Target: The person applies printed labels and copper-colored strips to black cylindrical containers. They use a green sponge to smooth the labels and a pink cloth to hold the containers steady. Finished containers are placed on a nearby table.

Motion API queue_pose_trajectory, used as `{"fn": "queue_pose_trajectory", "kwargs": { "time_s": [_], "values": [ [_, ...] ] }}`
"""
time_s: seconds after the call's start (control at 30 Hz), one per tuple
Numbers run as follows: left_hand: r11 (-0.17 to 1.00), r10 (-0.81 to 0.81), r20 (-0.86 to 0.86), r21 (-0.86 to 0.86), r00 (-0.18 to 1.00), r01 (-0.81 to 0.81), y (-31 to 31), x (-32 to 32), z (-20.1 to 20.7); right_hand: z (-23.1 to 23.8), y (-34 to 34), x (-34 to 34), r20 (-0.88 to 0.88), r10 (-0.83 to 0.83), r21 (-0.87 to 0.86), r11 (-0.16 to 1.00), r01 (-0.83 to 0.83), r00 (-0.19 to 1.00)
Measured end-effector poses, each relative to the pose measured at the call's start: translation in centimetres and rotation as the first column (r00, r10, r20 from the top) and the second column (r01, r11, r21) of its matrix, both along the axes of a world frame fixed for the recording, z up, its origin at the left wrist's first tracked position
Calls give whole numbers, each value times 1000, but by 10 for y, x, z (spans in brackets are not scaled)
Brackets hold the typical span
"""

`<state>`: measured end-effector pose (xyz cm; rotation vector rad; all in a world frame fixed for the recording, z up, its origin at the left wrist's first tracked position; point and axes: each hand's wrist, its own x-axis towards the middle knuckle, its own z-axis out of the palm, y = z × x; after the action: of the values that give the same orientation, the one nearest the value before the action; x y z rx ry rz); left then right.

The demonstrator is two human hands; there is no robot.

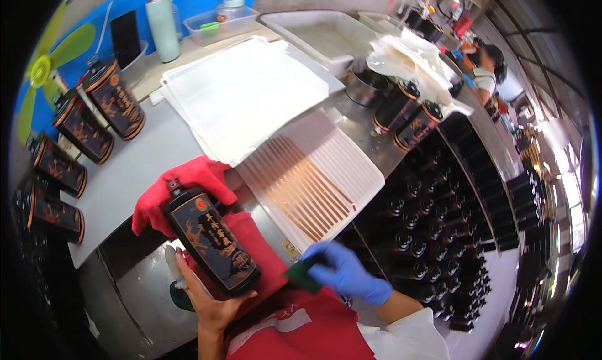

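My left hand [216, 305] is closed round the lower part of a black bottle [213, 244] with gold and copper decoration. The bottle is tilted, its neck pointing away and to the left, over a red cloth [257, 241]. In a blue glove, my right hand [351, 273] pinches a flat dark green pad [306, 273], just right of the bottle's base and apart from it. Beyond my right hand lies a white tray [370, 172] bearing a row of thin copper-coloured strips [307, 187]. White sheets [251, 93] are stacked behind the tray.
Several decorated black bottles [113, 100] stand along the left, near a green fan [41, 72]. At the back are a pale green flask [163, 28] and a white basin [320, 37]. A metal pot [367, 87] and two bottles stand right; many dark bottles [426, 234] fill the lower right.
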<state>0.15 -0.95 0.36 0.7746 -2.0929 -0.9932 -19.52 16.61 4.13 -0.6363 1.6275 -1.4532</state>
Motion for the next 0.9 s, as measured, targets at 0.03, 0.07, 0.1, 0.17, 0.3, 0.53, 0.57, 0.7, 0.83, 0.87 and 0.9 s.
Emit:
{"fn": "queue_pose_trajectory", "kwargs": {
  "time_s": [0.03,0.07,0.1,0.17,0.3,0.53,0.57,0.7,0.83,0.87,0.9],
  "values": [
    [992,-44,-32,114,999,47,0,-9,-2,-16,19,-19,14,-126,-9,992,126,992],
    [971,-69,-55,225,996,80,0,-14,-2,-21,34,-36,199,-245,-17,967,253,949],
    [986,-77,-29,146,997,80,0,-20,1,-54,58,-59,4,-388,-71,919,387,922],
    [998,-49,45,-46,998,51,-3,-23,9,-60,75,-89,163,-690,163,724,671,705],
    [999,-19,85,-42,996,23,0,-13,13,-86,87,-131,58,-719,140,693,707,693],
    [996,52,167,-82,985,-39,8,-16,14,-124,45,-153,-125,-754,147,628,764,644],
    [995,51,177,-98,983,-34,9,-19,17,-123,41,-147,-202,-740,159,621,767,641],
    [980,84,198,-194,977,-45,7,-20,14,-101,46,-147,-112,-653,229,716,659,749],
    [990,53,182,-138,982,-28,5,-15,14,-92,83,-150,55,-545,286,811,510,836],
    [989,53,191,-147,980,-25,5,-17,15,-93,85,-145,34,-588,249,788,563,808],
    [987,54,200,-157,978,-23,5,-18,16,-93,86,-145,79,-589,258,791,554,804]
  ]
}}
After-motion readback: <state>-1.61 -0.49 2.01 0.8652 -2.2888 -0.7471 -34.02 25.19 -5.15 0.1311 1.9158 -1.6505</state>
